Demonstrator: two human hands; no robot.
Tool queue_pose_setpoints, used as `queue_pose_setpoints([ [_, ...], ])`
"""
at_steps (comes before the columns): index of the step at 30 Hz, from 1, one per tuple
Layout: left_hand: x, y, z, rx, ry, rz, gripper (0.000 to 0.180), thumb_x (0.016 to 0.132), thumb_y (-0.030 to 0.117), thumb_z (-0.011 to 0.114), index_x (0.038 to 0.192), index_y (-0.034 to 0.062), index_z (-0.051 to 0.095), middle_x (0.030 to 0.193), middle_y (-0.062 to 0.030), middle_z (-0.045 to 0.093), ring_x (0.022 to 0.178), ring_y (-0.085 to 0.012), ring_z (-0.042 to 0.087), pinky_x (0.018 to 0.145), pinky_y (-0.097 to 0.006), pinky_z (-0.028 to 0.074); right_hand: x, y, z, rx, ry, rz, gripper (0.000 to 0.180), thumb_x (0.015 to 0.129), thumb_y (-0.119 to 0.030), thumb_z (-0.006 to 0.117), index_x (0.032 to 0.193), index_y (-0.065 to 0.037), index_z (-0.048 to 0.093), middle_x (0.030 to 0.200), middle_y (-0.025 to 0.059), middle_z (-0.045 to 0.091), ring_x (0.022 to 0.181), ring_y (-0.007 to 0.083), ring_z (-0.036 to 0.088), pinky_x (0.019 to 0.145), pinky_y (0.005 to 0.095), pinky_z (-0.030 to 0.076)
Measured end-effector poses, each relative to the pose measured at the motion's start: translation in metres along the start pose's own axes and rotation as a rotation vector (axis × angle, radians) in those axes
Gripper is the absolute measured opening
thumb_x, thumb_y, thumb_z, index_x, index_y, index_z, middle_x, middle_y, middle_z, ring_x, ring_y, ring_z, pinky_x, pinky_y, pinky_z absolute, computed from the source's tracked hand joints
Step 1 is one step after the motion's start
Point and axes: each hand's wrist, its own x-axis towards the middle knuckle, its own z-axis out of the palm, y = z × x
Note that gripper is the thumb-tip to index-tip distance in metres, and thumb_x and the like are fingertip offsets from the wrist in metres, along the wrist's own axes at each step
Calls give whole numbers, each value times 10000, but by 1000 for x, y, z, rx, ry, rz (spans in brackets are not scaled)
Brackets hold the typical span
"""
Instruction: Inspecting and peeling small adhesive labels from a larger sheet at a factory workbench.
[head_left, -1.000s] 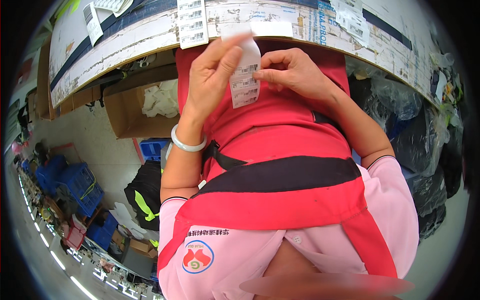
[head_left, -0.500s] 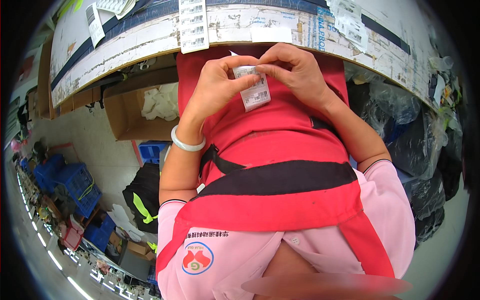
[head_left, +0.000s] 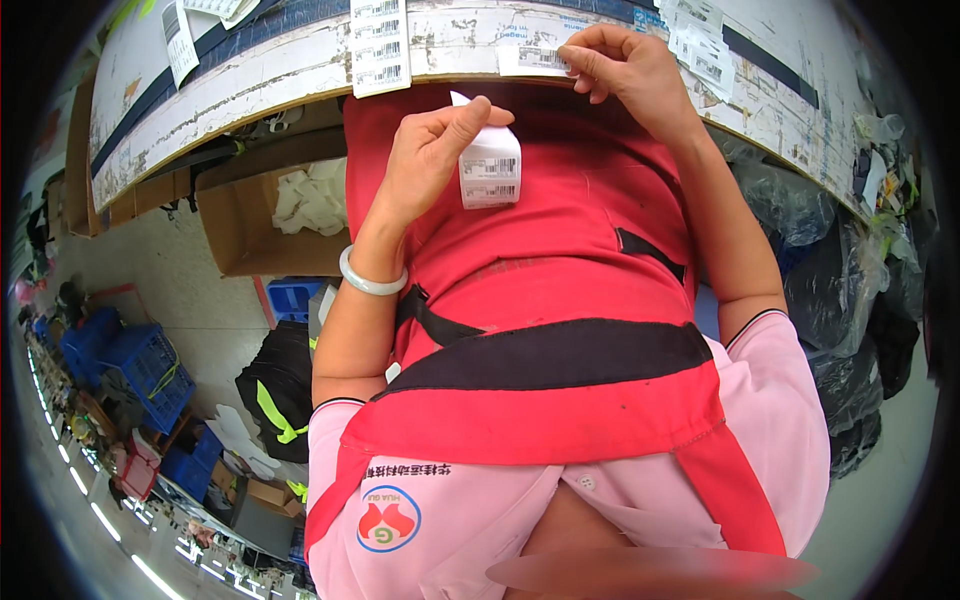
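My left hand (head_left: 435,150) is closed on a strip of white barcode labels (head_left: 490,180), pinching its upper end between thumb and fingers. The strip hangs down in front of the red apron (head_left: 570,220). At the table's near edge, my right hand (head_left: 640,80) has its thumb and forefinger pinched at the right end of a small barcode label (head_left: 550,60). That label lies on or just over a white paper strip (head_left: 510,62); whether it is stuck down I cannot tell.
The worn white table (head_left: 450,55) spans the top of the view. More label sheets lie on it: one (head_left: 380,50) left of centre, a bunch (head_left: 700,50) at right. A cardboard box (head_left: 235,235) with white cloth stands below left; plastic bags (head_left: 840,280) hang at right.
My right hand has moved away from my left, up and right to the white paper strip, where a barcode label now shows. My left hand has kept the label strip, which now hangs straighter.
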Motion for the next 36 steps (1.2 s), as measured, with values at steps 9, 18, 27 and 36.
queue_pose_setpoints([
  [9,1,-5,2,9,119,21,426,980,389,570,1018,-4,729,776,-3,648,687,-43,531,602,-195,401,12,-3,3,-119,-82,33,233,936,-250,649,995,-28,688,785,-2,641,661,47,585,583,188,492],
  [18,2,-8,3,8,120,11,422,974,385,583,1024,-8,726,761,4,638,687,-41,533,613,-194,413,13,-10,3,74,-106,135,148,914,-126,634,912,20,662,716,41,641,589,93,591,519,212,487],
  [27,3,-7,5,-4,102,3,417,975,381,582,1024,-7,725,802,-21,672,714,-55,571,641,-202,447,16,-5,4,53,-98,139,143,909,-125,637,898,14,663,707,38,639,586,91,588,518,212,487],
  [36,3,-7,4,-23,110,-9,410,976,373,582,1036,-6,724,839,-40,690,743,-66,595,664,-204,465,13,-17,7,-19,-90,110,145,905,-122,631,883,18,664,695,41,636,576,94,585,517,219,493],
])
